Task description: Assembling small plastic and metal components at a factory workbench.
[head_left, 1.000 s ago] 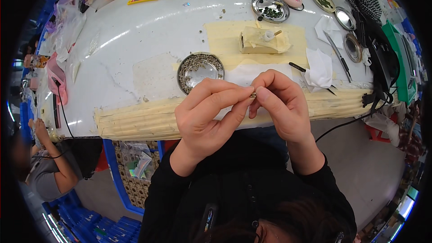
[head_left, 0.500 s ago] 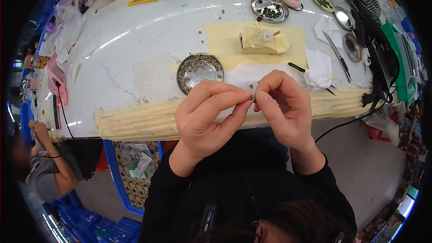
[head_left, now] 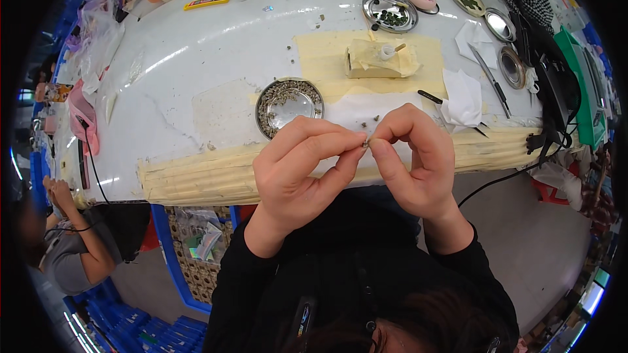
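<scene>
In front of me, above the table's taped front edge, my left hand (head_left: pixel 297 173) pinches a small greyish metal-looking part (head_left: pixel 365 144) between thumb and fingertips. My right hand (head_left: pixel 418 157) is closed in a pinch right against it; whether its fingertips hold a second tiny piece is too small to tell. Just beyond the fingers, a few similar bits (head_left: pixel 364 124) lie on white paper (head_left: pixel 340 106). To the left of them stands a round metal dish (head_left: pixel 261 122) with many small greyish parts along its inside.
A tape-wrapped block (head_left: pixel 376 65) with a small white cup stands on yellow paper. Behind it, a metal plate (head_left: pixel 367 18) carries dark green bits. Tweezers (head_left: pixel 497 95) and crumpled tissue (head_left: pixel 462 101) lie at right. Another person's hand (head_left: pixel 60 195) is at far left.
My right hand's fingertips have shifted slightly, and the small part shows more clearly at my left fingertips. The view has moved a little; the dish and plates stay put.
</scene>
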`<state>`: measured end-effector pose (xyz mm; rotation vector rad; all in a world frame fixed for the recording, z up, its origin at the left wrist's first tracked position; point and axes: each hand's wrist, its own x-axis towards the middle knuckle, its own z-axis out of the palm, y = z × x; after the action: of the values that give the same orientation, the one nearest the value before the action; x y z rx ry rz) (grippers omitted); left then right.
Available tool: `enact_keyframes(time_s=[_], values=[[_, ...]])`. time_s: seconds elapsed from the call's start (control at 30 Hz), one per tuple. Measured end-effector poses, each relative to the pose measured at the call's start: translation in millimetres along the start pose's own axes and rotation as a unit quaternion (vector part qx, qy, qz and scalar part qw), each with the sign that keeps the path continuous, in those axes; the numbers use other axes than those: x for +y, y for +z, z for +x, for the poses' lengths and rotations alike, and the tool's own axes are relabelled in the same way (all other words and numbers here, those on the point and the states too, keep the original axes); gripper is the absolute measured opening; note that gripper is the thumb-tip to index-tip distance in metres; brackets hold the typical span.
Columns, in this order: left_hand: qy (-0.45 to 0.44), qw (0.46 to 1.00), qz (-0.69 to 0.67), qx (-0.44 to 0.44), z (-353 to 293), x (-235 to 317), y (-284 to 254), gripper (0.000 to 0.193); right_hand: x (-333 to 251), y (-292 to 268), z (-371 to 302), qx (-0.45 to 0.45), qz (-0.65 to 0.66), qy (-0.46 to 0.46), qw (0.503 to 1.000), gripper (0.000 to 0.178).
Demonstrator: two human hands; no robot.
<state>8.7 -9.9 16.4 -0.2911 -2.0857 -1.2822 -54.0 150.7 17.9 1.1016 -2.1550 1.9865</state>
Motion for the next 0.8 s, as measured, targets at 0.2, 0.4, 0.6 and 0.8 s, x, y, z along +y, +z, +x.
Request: enact_keyframes(time_s=[0.2,0.4,0.6,0.8], values=[[-0.019,0.999,-0.043,-0.002,-2.1,-2.2,0.1,0.023,0.1,0.3,-3.3,-0.012,0.073,0.071,0.995,0.006],[-0.048,0.994,-0.097,0.004,-7.0,-6.5,1.9,0.020,-0.5,2.4,-5.7,-0.026,0.221,0.164,0.961,0.008],[-0.010,0.999,-0.030,0.013,-6.5,-7.2,2.5,0.021,-0.6,4.7,-7.5,0.005,0.175,0.159,0.972,0.008],[0.069,0.993,0.086,0.037,-3.2,-3.3,5.8,0.025,0.1,4.9,-6.8,0.003,0.075,0.089,0.993,0.010]])
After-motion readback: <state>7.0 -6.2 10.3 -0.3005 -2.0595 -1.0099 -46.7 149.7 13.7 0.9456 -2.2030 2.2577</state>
